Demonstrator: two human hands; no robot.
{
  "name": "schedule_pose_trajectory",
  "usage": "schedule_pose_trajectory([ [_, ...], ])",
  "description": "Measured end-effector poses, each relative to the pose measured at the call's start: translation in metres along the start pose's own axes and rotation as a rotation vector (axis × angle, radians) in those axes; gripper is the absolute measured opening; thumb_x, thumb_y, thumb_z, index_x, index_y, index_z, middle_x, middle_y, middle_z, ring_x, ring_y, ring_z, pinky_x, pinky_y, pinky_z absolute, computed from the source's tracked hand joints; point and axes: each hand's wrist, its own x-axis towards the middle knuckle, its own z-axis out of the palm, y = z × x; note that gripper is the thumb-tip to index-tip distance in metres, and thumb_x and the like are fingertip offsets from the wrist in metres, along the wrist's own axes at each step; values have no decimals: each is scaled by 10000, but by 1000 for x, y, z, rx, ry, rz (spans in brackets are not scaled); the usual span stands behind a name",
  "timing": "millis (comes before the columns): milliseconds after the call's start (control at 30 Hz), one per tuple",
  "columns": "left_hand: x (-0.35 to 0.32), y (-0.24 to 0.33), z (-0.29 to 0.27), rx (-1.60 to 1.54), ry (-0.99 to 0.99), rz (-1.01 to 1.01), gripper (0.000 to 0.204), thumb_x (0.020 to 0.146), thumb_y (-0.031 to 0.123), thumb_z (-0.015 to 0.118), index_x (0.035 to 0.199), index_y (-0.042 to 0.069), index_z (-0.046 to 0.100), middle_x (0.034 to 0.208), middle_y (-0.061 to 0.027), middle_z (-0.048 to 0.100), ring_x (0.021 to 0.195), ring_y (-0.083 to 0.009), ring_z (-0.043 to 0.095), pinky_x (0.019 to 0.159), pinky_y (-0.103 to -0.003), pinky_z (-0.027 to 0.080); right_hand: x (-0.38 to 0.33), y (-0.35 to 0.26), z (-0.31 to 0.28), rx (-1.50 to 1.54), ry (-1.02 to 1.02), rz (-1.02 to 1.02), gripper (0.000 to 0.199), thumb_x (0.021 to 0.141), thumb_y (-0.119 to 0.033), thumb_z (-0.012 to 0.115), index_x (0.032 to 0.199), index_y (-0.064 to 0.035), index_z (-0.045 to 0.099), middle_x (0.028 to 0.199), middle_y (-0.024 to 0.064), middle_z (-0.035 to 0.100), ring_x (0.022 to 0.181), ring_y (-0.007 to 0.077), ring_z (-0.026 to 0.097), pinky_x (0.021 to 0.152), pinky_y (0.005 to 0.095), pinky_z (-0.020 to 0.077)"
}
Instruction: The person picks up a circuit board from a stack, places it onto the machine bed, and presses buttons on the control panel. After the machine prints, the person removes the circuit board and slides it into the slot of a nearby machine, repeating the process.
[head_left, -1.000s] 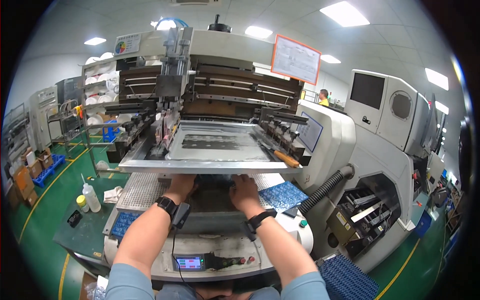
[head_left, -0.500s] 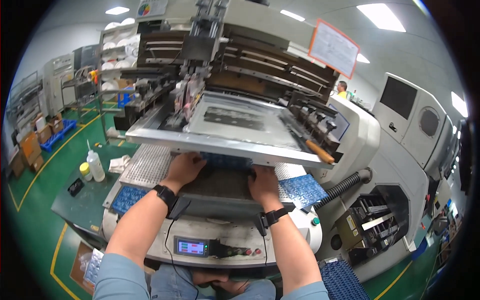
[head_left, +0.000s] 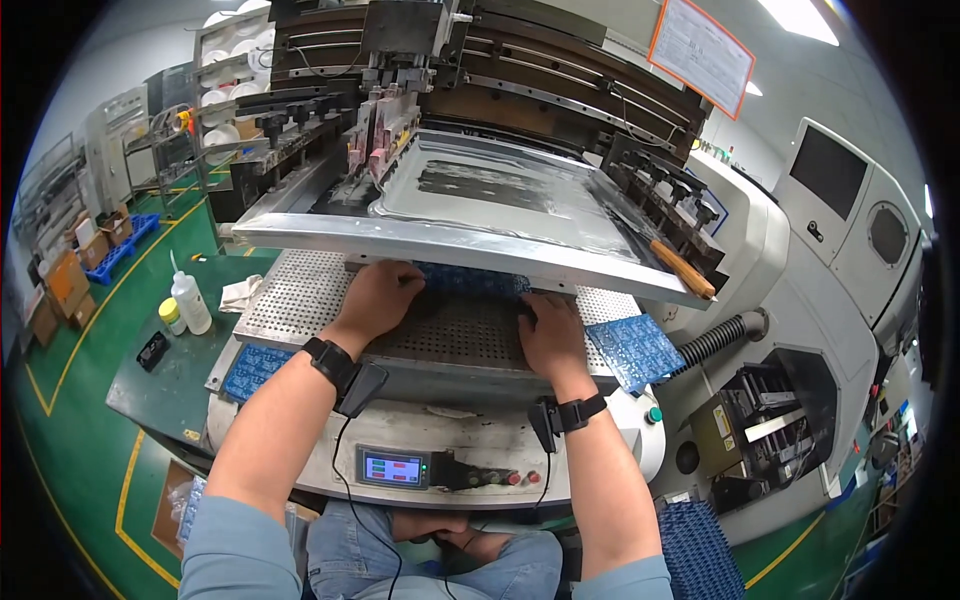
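1. Head view: the left hand (head_left: 378, 295) and the right hand (head_left: 548, 335) lie flat, fingers spread narrow, on a blue circuit board (head_left: 470, 283) that rests on the perforated metal table (head_left: 300, 295) of a screen printer.
2. The board's far part is hidden beneath the raised aluminium screen frame (head_left: 440, 245); whether the fingertips pinch its edge cannot be told.
3. The table is grey steel, dotted with small round holes; the frame is smooth and glossy, with a stretched mesh.
4. Two more blue boards lie aside: one at the table's left (head_left: 252, 368), one at the right (head_left: 634, 350).
5. One white squeeze bottle (head_left: 188, 300) stands on the green bench; each wrist carries one black strap.
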Motion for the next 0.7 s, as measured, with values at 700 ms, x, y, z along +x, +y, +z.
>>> schedule_pose_trajectory([
  [700,1,0,1,100,29,69,181,884,163,680,986,29,744,975,-185,728,926,-356,695,839,-398,534,-1,0,0,23,8,10,310,874,-150,656,1167,-55,691,1187,158,661,1172,370,555,1037,449,441],
])
